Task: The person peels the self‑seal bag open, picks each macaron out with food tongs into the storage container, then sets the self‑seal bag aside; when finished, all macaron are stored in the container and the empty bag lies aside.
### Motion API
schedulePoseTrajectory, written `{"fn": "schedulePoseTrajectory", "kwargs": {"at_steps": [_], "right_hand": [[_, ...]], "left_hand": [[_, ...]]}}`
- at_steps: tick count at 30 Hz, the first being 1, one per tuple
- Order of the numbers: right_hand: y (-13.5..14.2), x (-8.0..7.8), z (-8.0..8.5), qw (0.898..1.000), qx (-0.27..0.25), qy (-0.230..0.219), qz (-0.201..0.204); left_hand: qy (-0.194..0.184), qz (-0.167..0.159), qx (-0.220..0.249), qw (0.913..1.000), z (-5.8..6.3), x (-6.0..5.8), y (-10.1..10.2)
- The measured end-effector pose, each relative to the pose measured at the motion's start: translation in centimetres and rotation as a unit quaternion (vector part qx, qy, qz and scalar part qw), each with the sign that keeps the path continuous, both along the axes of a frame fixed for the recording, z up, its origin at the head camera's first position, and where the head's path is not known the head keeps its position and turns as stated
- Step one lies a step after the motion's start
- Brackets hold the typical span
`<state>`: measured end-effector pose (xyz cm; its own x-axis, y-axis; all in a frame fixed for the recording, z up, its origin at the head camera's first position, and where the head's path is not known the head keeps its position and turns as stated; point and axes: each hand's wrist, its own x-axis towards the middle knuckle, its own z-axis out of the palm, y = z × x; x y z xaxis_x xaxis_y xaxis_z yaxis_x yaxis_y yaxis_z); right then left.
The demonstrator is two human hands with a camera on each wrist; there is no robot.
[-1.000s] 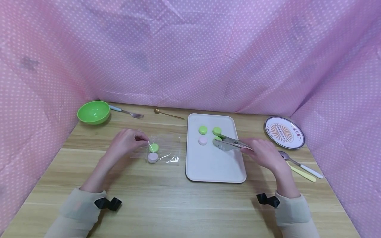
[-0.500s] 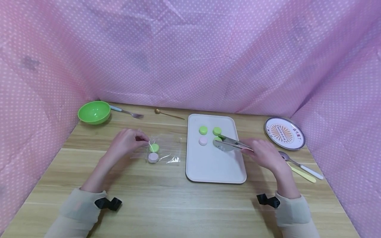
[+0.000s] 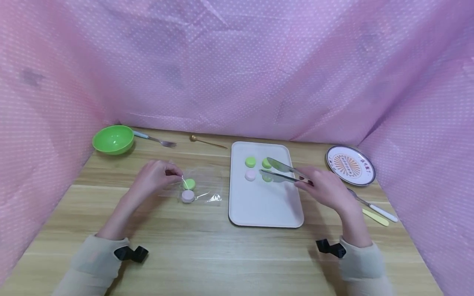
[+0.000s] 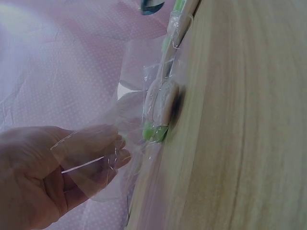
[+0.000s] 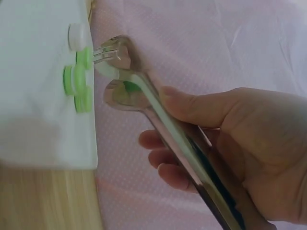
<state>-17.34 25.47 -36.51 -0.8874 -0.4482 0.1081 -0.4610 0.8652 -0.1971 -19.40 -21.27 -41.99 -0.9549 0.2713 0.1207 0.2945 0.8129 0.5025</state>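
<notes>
My left hand [image 3: 157, 176] pinches the edge of a clear plastic bag [image 3: 212, 185] on the table. In it lie a green macaron [image 3: 189, 184] and a pale pink macaron [image 3: 187, 196]. The left wrist view shows the film stretched over my fingertips. With my right hand [image 3: 326, 187] I hold metal tongs [image 5: 165, 124], their arms spread apart, above a white tray [image 3: 259, 209]. On the tray are several macarons: a green one [image 3: 250, 161], a pale pink one [image 3: 250, 175] and green ones partly hidden by the tongs. Nothing shows between the tong ends.
At the far left stand a green bowl [image 3: 113, 140] and a fork [image 3: 159, 140]. A small gold spoon [image 3: 207, 142] lies behind the bag. To the right are a patterned plate [image 3: 350, 165], a white-handled spoon [image 3: 377, 209] and a yellow handle [image 3: 375, 217]. A pink dotted cloth [image 3: 237, 70] surrounds the table.
The tong arms have spread wider and shifted off the front green macaron, which stays on the tray. My left hand keeps its pinch on the bag. The whole head view has slid slightly.
</notes>
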Motion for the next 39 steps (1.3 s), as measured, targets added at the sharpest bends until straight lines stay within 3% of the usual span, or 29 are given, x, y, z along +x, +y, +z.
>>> {"fn": "schedulePoseTrajectory", "kwargs": {"at_steps": [5, 16, 39], "right_hand": [[-4.1, -0.9, 0.0, 0.998, -0.024, 0.017, 0.052], [-12.1, -1.2, -1.7, 0.993, 0.026, 0.006, 0.112], [-17.5, -1.8, -2.8, 0.987, 0.02, 0.025, 0.156]], "left_hand": [[0.007, 0.0, -0.002, 1.0, 0.1, 0.1, -0.2], [0.011, 0.003, 0.006, 0.9999, -0.1, 0.1, 0.1], [0.041, -0.031, 0.01, 0.9986, 0.0, 0.2, 0.7]]}}
